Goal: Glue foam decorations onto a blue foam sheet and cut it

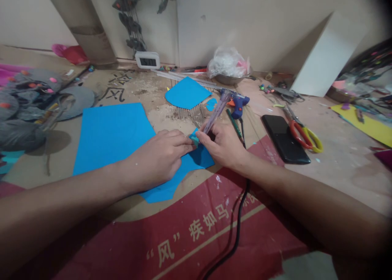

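Note:
A cut blue sheet (114, 135) with a curved lower edge lies in front of me, perhaps foam or card. My left hand (162, 155) rests over its narrower right part, fingers pressed together on the blue material. At those fingertips is a small teal piece (195, 140). My right hand (223, 143) is closed round a clear, purple-tinted stick (218, 108), tilted with its top end away from me. Its lower end is hidden by the fingers, close to the teal piece. Farther back, a second blue piece (187, 93) lies on a row of thin wires (196, 113).
Right of my hands are a blue glue gun (239, 105) with a black cord (237, 231), a green pencil (234, 123), a black phone (283, 139) and scissors (306, 136). A white clock (147, 60) and a bowl (231, 79) holding plastic stand behind. Grey craft pieces (24, 104) crowd the left.

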A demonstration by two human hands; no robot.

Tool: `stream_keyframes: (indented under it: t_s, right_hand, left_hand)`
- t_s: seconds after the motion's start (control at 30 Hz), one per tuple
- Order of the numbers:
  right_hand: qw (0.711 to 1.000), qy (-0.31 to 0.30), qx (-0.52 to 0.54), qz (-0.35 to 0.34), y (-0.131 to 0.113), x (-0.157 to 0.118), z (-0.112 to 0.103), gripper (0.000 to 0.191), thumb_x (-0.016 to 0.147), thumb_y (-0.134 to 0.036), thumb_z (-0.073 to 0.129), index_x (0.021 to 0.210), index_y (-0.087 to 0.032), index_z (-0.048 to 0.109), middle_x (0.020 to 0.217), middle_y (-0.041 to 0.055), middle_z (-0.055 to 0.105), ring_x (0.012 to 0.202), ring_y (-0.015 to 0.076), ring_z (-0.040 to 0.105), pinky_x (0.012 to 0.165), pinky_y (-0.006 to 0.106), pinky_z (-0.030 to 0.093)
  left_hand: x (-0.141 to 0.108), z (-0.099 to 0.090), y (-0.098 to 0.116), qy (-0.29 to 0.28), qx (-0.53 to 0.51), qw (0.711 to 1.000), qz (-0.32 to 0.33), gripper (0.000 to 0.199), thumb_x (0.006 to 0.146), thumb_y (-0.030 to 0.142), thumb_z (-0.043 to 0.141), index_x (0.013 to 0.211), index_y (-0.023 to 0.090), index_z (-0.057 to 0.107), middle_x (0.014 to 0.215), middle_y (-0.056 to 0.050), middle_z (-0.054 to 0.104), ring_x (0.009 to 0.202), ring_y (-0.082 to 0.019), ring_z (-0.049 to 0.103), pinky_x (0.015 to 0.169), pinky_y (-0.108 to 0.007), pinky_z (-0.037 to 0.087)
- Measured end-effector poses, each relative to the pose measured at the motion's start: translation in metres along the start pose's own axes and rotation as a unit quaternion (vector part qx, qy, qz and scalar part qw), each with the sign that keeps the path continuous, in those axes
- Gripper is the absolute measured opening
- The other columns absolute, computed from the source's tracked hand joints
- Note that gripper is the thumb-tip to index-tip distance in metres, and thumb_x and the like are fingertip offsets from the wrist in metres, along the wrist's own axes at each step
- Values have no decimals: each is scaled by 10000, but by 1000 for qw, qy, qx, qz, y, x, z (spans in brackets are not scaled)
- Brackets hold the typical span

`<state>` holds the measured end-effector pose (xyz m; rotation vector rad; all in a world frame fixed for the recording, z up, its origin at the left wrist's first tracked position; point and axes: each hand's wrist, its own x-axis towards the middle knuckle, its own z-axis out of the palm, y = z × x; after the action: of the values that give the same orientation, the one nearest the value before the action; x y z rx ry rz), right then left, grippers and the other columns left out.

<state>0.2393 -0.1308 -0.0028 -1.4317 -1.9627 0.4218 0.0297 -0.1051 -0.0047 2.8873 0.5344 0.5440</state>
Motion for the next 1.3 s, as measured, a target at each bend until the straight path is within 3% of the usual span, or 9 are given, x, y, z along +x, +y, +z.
stream_keyframes:
  t_s: [0.77, 0.9, 1.1, 1.3]
  right_hand:
    - [1000, -19, 8, -4, 0, -1, 0, 287, 902, -351, 541, 663, -194, 538, 659, 25, 603, 638, 155, 548, 593, 292, 383]
    - [994, 36, 105, 25, 5, 0, 1, 242, 909, -385, 554, 758, -196, 569, 689, 6, 599, 651, 148, 555, 629, 291, 421]
    - [945, 152, 270, 106, 15, 7, 6, 273, 854, -450, 639, 767, -199, 573, 639, -39, 529, 598, 111, 484, 589, 265, 402]
    - [918, 144, 354, 107, 23, 14, 9, 358, 815, -536, 699, 769, -193, 609, 578, -52, 539, 535, 89, 456, 546, 251, 370]
  left_hand:
    - [-1, 0, -2, -2, 5, 1000, 15, 469, 839, 25, 441, 1241, 120, 663, 1121, -131, 701, 1044, -268, 627, 928, -446, 542]
    - [-1, -1, -1, -10, 2, 1000, 6, 434, 845, 31, 447, 1196, 127, 684, 1138, -128, 701, 1059, -258, 631, 950, -432, 535]
    - [-1, -2, -2, -9, -8, 1000, 12, 454, 829, 30, 458, 1221, 121, 669, 1196, -119, 698, 1090, -256, 626, 990, -445, 524]
    - [1, -3, -2, -21, -2, 1000, 13, 440, 823, 29, 453, 1189, 100, 686, 1186, -133, 697, 1090, -262, 624, 988, -443, 519]
